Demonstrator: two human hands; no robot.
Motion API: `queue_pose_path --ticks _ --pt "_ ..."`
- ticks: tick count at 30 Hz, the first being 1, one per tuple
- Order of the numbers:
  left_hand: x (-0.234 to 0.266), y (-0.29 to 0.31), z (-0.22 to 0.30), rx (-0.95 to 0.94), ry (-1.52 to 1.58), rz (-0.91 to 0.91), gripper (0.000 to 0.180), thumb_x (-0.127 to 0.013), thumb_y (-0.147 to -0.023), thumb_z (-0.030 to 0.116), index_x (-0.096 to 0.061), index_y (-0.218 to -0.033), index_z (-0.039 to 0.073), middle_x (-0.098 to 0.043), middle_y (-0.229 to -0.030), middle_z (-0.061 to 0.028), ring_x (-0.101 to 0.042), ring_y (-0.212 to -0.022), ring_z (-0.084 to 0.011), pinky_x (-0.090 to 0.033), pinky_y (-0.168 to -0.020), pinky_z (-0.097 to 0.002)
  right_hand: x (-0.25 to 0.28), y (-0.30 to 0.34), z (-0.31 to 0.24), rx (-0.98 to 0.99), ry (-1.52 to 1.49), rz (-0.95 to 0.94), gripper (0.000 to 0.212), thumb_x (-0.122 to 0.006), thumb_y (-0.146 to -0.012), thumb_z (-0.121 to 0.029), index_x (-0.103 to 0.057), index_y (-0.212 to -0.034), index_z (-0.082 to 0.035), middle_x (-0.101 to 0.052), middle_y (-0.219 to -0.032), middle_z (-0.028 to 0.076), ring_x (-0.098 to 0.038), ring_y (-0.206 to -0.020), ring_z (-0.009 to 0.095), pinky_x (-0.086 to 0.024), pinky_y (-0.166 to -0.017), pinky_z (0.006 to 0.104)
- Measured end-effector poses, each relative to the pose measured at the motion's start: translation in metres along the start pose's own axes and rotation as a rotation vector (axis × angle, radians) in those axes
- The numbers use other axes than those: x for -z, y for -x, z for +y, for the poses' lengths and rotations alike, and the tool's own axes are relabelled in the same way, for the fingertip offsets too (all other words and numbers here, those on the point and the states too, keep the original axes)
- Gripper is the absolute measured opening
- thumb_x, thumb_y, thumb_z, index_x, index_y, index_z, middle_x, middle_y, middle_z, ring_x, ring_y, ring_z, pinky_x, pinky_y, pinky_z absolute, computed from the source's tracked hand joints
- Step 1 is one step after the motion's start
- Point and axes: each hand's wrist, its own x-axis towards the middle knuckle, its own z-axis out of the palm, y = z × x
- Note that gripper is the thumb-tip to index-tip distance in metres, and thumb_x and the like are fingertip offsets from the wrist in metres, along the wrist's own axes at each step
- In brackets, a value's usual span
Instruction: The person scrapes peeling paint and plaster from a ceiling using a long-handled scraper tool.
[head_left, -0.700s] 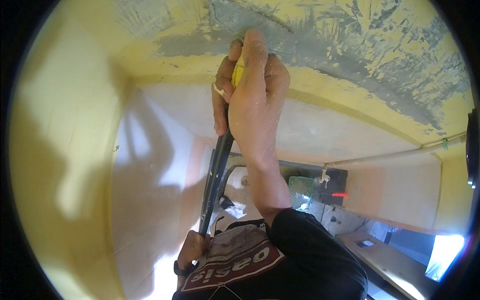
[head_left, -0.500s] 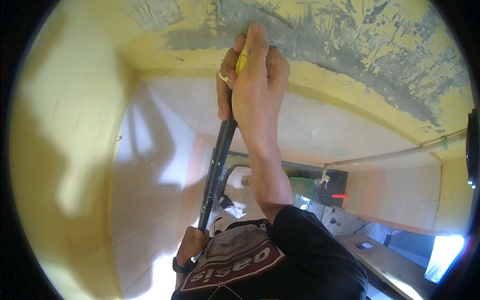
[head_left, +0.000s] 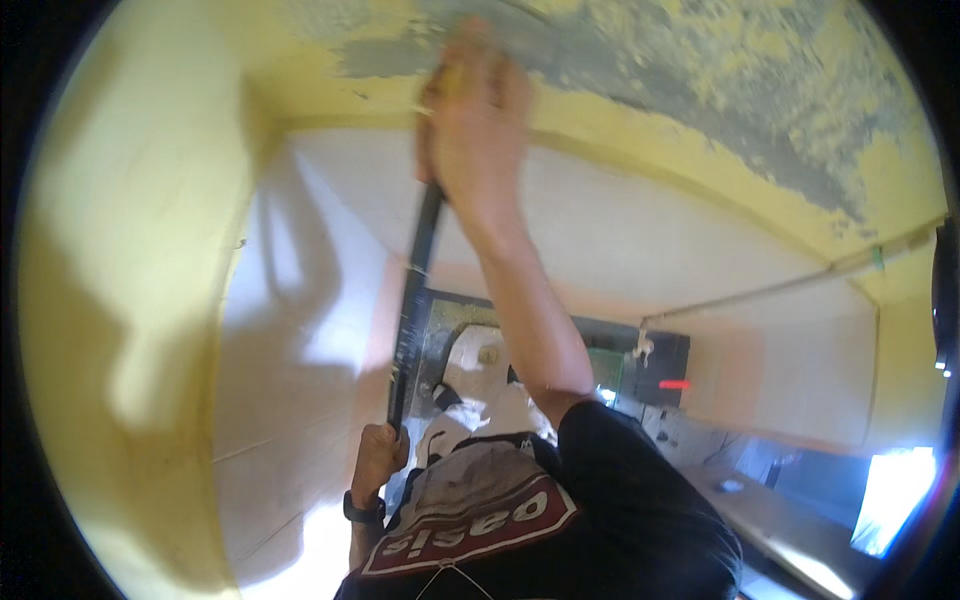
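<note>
A long-handled scraper with a black pole [head_left: 412, 310] rises steeply in front of me, tilted slightly right at the top. My left hand [head_left: 380, 458] is closed round its lower end, low by my shirt. High up, my right hand [head_left: 482, 125] wraps the upper end, where a bit of yellow [head_left: 455, 80] shows between blurred fingers. The scraper's head lies against the yellow wall [head_left: 600, 115], over a grey patch [head_left: 690, 110] where paint is partly stripped. Motion blur and my fingers hide the blade's outline.
Pale tiled wall [head_left: 620, 230] lies below the yellow band. A pipe [head_left: 750, 300] runs along it at the right, with a tap [head_left: 643, 347] near its end. Below are a red object [head_left: 675, 384] and a wooden panel [head_left: 770, 510]. A yellow side wall [head_left: 150, 250] stands left.
My right hand and the top of the scraper have moved left and slightly up along the wall. My left hand has risen a little. Both hands keep their hold.
</note>
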Motion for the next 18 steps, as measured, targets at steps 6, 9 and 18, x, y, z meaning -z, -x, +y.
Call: queue_pose_path --ticks 6,9,18 --pt "-0.009 -0.013 -0.052 -0.032 0.522 -0.255 0.079 -0.025 -0.102 0.069 -0.057 -0.076 0.002 -0.059 -0.071 -0.0073 -0.057 -0.066 -0.0181 -0.045 -0.063 -0.0300 -0.029 0.002 0.005 -0.168 -0.032 -0.200 0.057 -0.048 -0.105 -0.045 -0.044 -0.089 0.009 -0.052 -0.065 0.016 -0.053 -0.039 0.022 -0.048 -0.039 0.0370" --pt "-0.032 -0.021 -0.015 -0.186 0.098 0.071 0.076 -0.032 -0.102 0.068 -0.063 -0.085 0.000 -0.065 -0.077 -0.0096 -0.062 -0.072 -0.0194 -0.050 -0.068 -0.0296 -0.018 -0.001 0.000 -0.086 0.019 -0.214 0.059 -0.049 -0.104 -0.043 -0.047 -0.089 0.014 -0.054 -0.064 0.019 -0.057 -0.040 0.024 -0.050 -0.040 0.0398" --pt "-0.033 -0.001 0.201 -1.272 0.197 -0.733 0.017 -0.070 -0.089 0.004 -0.075 -0.105 0.000 -0.070 -0.110 -0.0191 -0.069 -0.079 -0.0344 -0.056 -0.074 -0.0431 0.046 0.003 -0.015 0.033 0.482 -0.471 0.063 -0.055 -0.102 -0.046 -0.052 -0.064 0.004 -0.049 -0.051 0.014 -0.052 -0.049 0.019 -0.042 -0.048 0.0394"
